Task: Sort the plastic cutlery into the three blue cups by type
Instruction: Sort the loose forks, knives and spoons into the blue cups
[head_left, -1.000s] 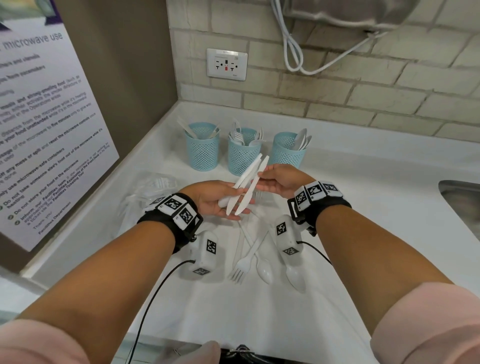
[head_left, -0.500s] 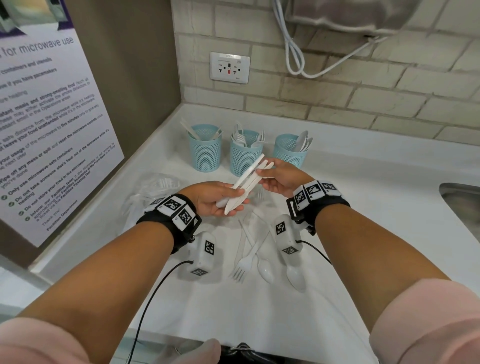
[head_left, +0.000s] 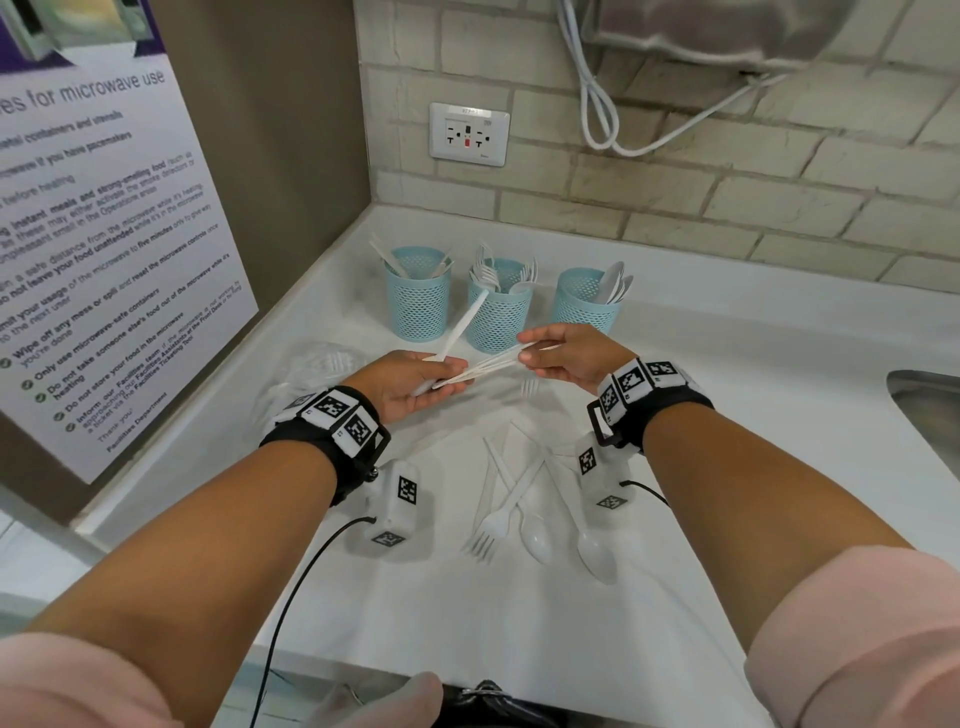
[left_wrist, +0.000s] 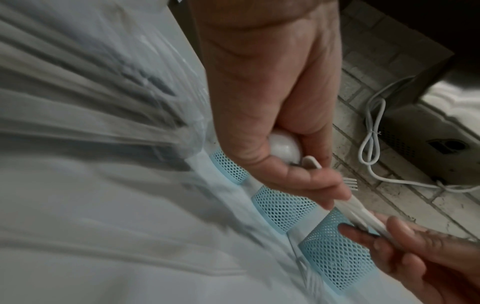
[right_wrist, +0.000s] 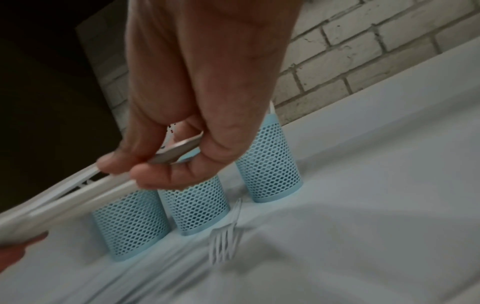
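Three blue mesh cups stand at the back of the white counter (head_left: 727, 415): the left cup (head_left: 418, 296) has knives, the middle cup (head_left: 501, 312) forks, the right cup (head_left: 584, 306) spoons. My left hand (head_left: 441, 376) grips a white spoon (head_left: 460, 325) whose handle points up toward the cups; its bowl (left_wrist: 284, 149) sits in my palm. My right hand (head_left: 530, 356) pinches one end of a flat bundle of white cutlery (head_left: 488, 366); the other end lies in my left hand. The right wrist view shows the bundle (right_wrist: 78, 195) under my fingers.
Loose on the counter below my hands lie a fork (head_left: 493, 519) and two spoons (head_left: 535, 538), with another fork (head_left: 530, 387) near the cups. A clear plastic bag (head_left: 317, 364) lies at the left by the poster wall. A sink (head_left: 930, 415) is at the right.
My hands have drawn apart. The bundle has tipped from steep to nearly flat, held at the right end by my right hand, while one piece stays upright in my left hand.
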